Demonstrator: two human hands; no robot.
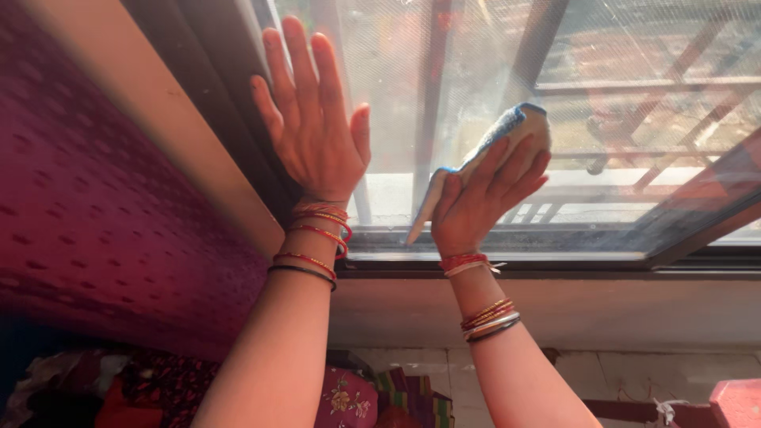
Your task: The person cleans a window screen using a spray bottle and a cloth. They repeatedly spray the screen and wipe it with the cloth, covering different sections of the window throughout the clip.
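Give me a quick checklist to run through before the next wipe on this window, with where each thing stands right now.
1. Cloth held in the right hand: ok, fingers wrap it.
2. Cloth against the window glass: ok, pressed flat.
3. Left hand braced: ok, open palm on the dark window frame.
4. Glass clean: not ok, hazy smears show.
5. Bottom track free of dirt: cannot tell.
6. Curtain away from the glass: ok, hanging to the left.

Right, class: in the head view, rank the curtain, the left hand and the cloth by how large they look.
1. Curtain
2. Left hand
3. Cloth, partly covered by the right hand, so unsure.
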